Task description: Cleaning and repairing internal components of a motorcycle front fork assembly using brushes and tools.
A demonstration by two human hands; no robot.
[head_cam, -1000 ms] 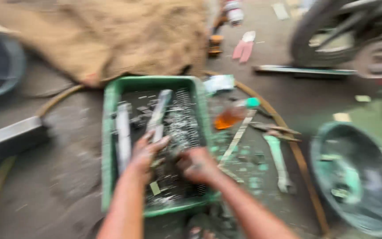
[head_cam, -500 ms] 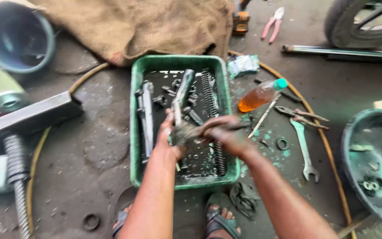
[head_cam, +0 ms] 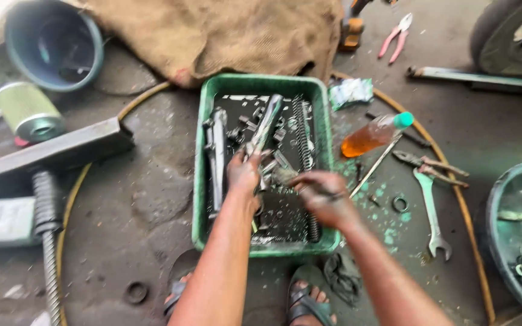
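Observation:
A green plastic tray (head_cam: 200, 199) on the ground holds dark oily liquid, a long coil spring (head_cam: 302, 136), a dark rod (head_cam: 215, 157) and several small metal parts. My left hand (head_cam: 244, 172) grips the lower end of a long grey metal tube (head_cam: 267, 124) that slants up across the tray. My right hand (head_cam: 322, 196), black with grease, is closed around a small brush (head_cam: 285, 176) whose bristle end points at the tube's lower end.
A bottle of orange liquid (head_cam: 373, 134), a spanner (head_cam: 431, 208) and pliers (head_cam: 429, 163) lie right of the tray. A dark basin (head_cam: 518, 235) sits far right. Left are a metal bar (head_cam: 49, 151), a cylindrical filter (head_cam: 28, 111) and a bucket (head_cam: 52, 42). Sacking (head_cam: 225, 33) lies behind.
The view has steadied and tilted down a little. My hands have stayed over the tray, the left on the tube and the right on the brush, shifting slightly toward me.

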